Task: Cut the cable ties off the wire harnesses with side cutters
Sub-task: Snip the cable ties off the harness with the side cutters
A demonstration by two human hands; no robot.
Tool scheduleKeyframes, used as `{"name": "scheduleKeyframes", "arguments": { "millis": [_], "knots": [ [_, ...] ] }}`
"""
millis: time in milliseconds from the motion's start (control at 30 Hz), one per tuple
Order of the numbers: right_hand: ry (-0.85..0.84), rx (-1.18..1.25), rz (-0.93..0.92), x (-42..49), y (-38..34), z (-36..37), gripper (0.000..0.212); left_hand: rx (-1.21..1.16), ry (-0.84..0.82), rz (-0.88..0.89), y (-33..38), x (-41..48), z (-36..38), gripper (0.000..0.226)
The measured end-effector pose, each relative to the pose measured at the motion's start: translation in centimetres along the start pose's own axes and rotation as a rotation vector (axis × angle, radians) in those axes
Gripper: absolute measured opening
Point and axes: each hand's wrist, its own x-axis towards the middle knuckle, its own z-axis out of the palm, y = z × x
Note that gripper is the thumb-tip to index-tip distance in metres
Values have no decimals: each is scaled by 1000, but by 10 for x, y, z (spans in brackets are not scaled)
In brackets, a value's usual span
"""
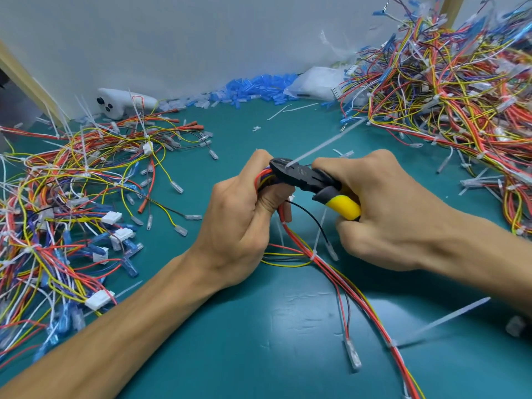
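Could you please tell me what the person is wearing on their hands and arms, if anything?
Nothing is worn on either. The left hand and right hand are bare: no gloves, and no rings on the fingers that show. The left forearm and right forearm are bare too, with no sleeve, watch or wristband as far as the picture reaches.

The left hand (236, 223) grips a wire harness (325, 272) while the right hand (385, 214) closes side cutters (305, 177) on its cable tie (316, 148).
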Motion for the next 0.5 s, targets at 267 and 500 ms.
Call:
{"name": "scheduleKeyframes", "arguments": {
  "millis": [267, 500],
  "knots": [
    [-14, -59, 8, 5, -3, -3, 26, 49, -14, 10, -1, 2, -1, 23],
    [-30, -56, 61, 4, 0, -1, 30, 85, -63, 7, 0, 2, -1, 15]
  ]
}}
